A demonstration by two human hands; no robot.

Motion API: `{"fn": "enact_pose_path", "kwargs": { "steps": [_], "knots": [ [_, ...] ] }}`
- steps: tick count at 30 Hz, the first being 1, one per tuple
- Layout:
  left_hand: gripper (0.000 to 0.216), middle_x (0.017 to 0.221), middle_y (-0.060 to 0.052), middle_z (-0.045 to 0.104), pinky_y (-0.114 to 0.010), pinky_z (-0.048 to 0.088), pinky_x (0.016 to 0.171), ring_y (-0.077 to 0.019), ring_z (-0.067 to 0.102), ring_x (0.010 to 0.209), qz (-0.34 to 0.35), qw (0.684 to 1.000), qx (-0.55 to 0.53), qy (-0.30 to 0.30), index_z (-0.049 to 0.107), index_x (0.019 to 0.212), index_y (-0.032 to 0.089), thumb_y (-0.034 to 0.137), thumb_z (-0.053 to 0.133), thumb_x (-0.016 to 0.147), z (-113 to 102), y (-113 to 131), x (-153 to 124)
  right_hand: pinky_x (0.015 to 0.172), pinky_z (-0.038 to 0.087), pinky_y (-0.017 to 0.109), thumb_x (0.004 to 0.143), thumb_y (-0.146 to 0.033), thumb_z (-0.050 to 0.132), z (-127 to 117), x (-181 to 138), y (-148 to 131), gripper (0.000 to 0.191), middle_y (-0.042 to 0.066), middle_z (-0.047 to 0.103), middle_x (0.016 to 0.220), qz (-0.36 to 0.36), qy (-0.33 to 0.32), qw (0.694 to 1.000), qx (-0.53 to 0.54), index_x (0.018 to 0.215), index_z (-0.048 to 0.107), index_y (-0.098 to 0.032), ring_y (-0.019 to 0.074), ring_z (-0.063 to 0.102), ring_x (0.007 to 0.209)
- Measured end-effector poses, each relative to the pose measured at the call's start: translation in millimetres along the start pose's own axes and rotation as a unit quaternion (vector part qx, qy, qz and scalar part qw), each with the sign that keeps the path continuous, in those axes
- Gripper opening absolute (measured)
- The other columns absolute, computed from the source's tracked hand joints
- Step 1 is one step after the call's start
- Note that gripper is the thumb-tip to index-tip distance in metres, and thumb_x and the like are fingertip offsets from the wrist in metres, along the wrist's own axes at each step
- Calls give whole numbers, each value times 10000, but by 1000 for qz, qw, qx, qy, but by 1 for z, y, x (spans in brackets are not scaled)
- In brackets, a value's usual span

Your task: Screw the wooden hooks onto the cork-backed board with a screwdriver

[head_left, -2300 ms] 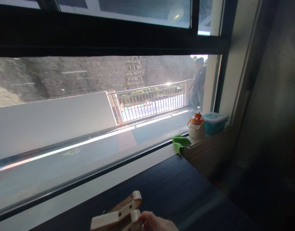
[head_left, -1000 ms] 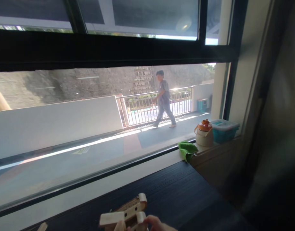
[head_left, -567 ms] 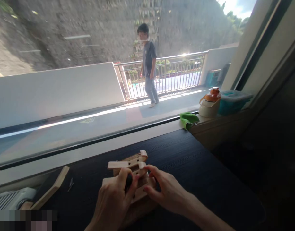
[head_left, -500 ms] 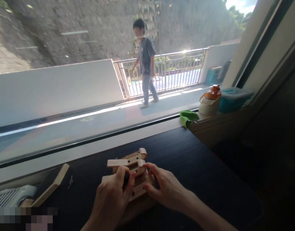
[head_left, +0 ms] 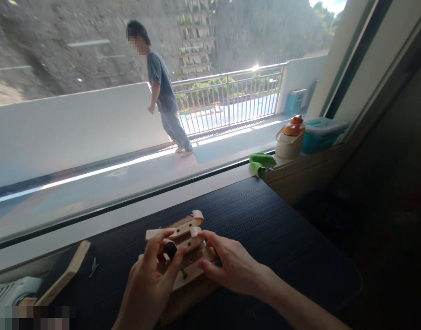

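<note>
— Where is the piece?

— The pale wooden assembly of stacked slats (head_left: 191, 272) lies on the dark wood-grain table (head_left: 272, 229), near its front edge, between both hands.

— Which way does it run?

— Its long axis goes from the near left, close to the person, away to the far right, toward the window. The rounded tips of the two top slats point that way, at the glass. The broad base end faces the person.

— And the hands?

— The left hand (head_left: 141, 288) is closed in a pinch, with thumb and fingers clamping a small black round knob (head_left: 169, 250) that sits on top of the assembly. The right hand (head_left: 231, 270) grips the assembly's right side, thumb on an upper slat and fingers curled against the lower edge. The two hands are close together, fingertips almost meeting over the wood.

— What lies around it?

— A loose pale wooden slat (head_left: 64, 275) lies well to the left and slants the same way. A few small metal fasteners (head_left: 93, 266) lie just beside it.

— And by the window?

— At the far right are a crumpled green cloth (head_left: 261, 162), a cream jug with an orange lid (head_left: 289, 137) and a teal plastic box with a clear lid (head_left: 320, 133). I cannot tell whether jug and box touch. Outside the glass, a person in a grey shirt (head_left: 162, 91) is in mid-stride beside a metal railing (head_left: 227, 101).
</note>
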State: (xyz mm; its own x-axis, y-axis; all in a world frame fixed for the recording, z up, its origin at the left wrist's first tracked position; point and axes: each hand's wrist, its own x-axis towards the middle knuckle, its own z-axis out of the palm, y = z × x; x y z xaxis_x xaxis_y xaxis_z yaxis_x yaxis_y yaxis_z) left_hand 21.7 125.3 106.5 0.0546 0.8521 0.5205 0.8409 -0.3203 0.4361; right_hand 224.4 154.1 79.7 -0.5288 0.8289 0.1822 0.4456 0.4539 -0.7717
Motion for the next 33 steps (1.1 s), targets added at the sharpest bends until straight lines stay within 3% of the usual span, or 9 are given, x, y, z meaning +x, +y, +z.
{"fn": "enact_pose_path", "kwargs": {
  "steps": [6,11,16,19,24,29,33],
  "knots": [
    [240,917,-12,742,-169,535,666,-115,699,683,48,995,19,83,628,1069,241,344,602,854,0,-4,-15,771,444,269,835,-317,544,2,0,1,550,41,645,1006,9,-4,1000,0,1356,434,-182,160,602,820],
    [200,854,14,746,-136,527,698,-106,714,713,52,996,-48,62,622,1049,241,302,584,862,0,1,-10,762,440,263,838,-315,548,2,1,1,540,36,638,1005,10,-1,1000,0,1349,431,-187,147,588,793],
    [155,790,53,708,-136,517,684,-95,697,747,-6,992,-128,17,600,1020,274,273,525,885,1,15,-6,774,441,262,840,-287,551,2,0,-1,508,23,640,991,6,3,1000,4,1330,438,-210,143,591,799],
    [121,729,50,673,-152,496,630,-97,653,671,-50,986,-153,31,602,922,258,307,494,901,5,23,-7,815,441,272,843,-278,549,3,0,0,506,39,642,1049,11,3,1000,8,1330,434,-203,158,603,879],
    [347,595,46,545,-187,434,595,-97,544,588,-111,962,-232,95,477,657,228,342,355,961,14,26,-13,856,441,295,841,-285,550,5,0,2,523,46,646,1059,23,-5,1000,6,1341,425,-196,175,603,941],
    [408,558,49,435,-224,380,549,-102,422,528,-155,921,-353,61,408,614,222,409,319,966,27,26,-15,847,451,289,838,-287,547,7,0,4,527,44,642,1054,27,-4,1000,11,1343,428,-199,164,606,916],
    [472,523,49,384,-234,340,482,-103,357,482,-190,912,-361,51,403,574,220,494,309,947,37,32,-12,874,452,306,828,-272,547,6,1,1,536,70,647,1094,40,-9,999,8,1344,441,-174,178,609,953]
  ]
}}
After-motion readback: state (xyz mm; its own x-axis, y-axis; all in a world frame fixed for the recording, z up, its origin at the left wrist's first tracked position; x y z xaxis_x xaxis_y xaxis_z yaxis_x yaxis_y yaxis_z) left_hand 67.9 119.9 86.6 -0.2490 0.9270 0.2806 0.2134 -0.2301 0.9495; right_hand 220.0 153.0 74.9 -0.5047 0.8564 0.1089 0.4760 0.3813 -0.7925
